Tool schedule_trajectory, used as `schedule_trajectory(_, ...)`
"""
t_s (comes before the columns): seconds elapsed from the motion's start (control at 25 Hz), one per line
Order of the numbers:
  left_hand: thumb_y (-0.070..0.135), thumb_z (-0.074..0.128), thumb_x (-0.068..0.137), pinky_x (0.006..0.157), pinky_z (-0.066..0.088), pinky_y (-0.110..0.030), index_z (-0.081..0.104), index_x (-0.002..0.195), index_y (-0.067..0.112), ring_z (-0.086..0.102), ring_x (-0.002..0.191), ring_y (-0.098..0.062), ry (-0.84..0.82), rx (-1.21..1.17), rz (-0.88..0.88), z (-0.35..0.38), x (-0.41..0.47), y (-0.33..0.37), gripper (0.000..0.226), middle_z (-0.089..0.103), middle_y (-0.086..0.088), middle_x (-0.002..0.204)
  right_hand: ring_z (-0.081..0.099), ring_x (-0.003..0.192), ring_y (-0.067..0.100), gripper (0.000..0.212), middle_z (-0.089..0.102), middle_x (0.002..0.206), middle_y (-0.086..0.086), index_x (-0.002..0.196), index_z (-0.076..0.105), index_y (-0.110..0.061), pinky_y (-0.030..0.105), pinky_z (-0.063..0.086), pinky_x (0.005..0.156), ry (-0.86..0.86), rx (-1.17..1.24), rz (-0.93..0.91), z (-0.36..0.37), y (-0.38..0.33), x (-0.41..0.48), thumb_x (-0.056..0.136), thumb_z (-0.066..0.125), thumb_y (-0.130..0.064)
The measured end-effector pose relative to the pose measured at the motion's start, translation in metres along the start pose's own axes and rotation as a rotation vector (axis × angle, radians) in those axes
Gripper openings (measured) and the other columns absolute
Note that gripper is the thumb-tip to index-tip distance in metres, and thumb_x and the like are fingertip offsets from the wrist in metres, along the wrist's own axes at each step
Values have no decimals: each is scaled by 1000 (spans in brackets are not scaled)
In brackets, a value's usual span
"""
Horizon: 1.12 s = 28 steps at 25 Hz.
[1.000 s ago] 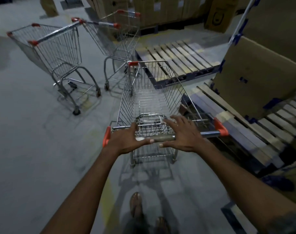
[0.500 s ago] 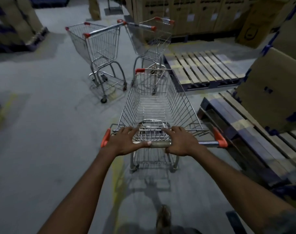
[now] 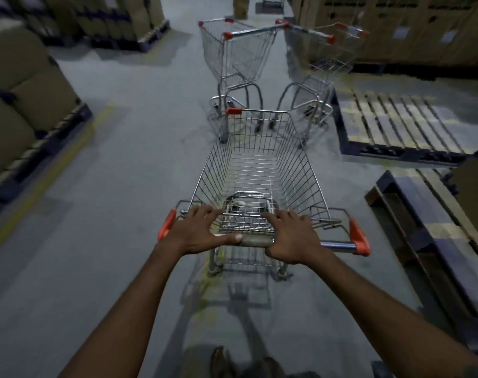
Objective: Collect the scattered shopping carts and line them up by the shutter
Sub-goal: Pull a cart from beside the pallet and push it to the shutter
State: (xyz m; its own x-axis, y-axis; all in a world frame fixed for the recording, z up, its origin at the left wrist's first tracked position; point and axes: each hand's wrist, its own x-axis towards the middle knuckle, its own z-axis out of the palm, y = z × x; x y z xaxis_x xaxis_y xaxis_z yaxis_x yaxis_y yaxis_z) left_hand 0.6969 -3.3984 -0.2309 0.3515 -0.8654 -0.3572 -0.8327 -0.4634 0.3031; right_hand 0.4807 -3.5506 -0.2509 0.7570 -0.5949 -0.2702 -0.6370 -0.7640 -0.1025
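- Pallets line the right side, near and far. Drifting right could, I reckon, catch the pushed cart on an edge.
- Left cart and right cart stand loose just beyond its nose, so a straight shove likely rams them.
- Left hand lies spread-fingered on the handle and right hand hooks its thumb round it. So light a hold may let the cart swerve.
- Shutter: not in sight.

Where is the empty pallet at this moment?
The pallet lies on the floor at the right of the head view, beside the far right cart.
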Motion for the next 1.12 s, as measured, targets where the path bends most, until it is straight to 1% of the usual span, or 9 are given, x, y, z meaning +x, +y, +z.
schedule_trajectory(0.24,104,34,65,121,1,-56,27,155,44,14,154,-14,84,-48,-219,24,-88,-9,108,22,12,165,41,139,31,97,44,153,5,156,26,-37,61,33,111,-23,-18,-188,11,-41,-20,68,60,-55)
schedule_trajectory(0.44,103,36,67,120,20,-50,38,150,43,28,148,-14,254,-111,-348,64,-162,-13,103,33,12,159,40,144,27,93,44,157,2,155,33,-38,63,25,115,9,-106,-318,23,-76,-51,68,60,-53)
schedule_trajectory(0.6,103,37,65,114,36,-50,48,143,43,37,140,-16,377,-141,-451,91,-220,-27,99,32,12,153,51,134,26,74,51,150,-3,138,57,-32,69,18,115,168,-162,-286,47,-119,-94,68,66,-56)
schedule_trajectory(0.68,103,39,66,108,43,-47,51,139,42,41,134,-16,441,-140,-491,103,-249,-37,96,35,11,146,59,123,28,66,51,150,-1,128,64,-28,63,30,111,189,-170,-307,54,-142,-110,69,68,-56)
schedule_trajectory(0.76,100,40,69,101,47,-42,54,136,40,50,124,-15,498,-122,-514,114,-282,-47,91,43,9,137,66,110,29,57,45,154,0,122,66,-23,47,48,94,151,-136,-362,57,-168,-123,74,66,-54)
schedule_trajectory(0.8,99,40,70,98,48,-40,56,134,39,55,119,-14,516,-112,-517,119,-298,-52,89,48,10,133,70,101,29,50,44,154,0,117,67,-22,42,51,84,131,-119,-385,57,-181,-129,77,65,-53)
schedule_trajectory(0.88,98,37,73,88,49,-35,58,129,39,64,107,-11,523,-80,-528,128,-331,-65,84,62,13,120,72,87,29,41,42,153,0,105,71,-21,37,51,73,101,-126,-418,59,-210,-144,79,63,-52)
schedule_trajectory(1.0,100,25,72,72,44,-29,66,111,41,69,90,-8,527,4,-553,140,-378,-94,81,73,10,88,72,84,30,38,40,156,1,99,73,-19,35,49,69,62,-165,-455,69,-259,-168,78,63,-49)
schedule_trajectory(1.12,101,17,72,67,42,-29,68,98,39,68,82,-8,549,14,-555,149,-423,-128,84,72,10,81,72,89,32,37,41,155,5,101,73,-17,36,51,73,60,-179,-491,79,-309,-188,78,63,-45)
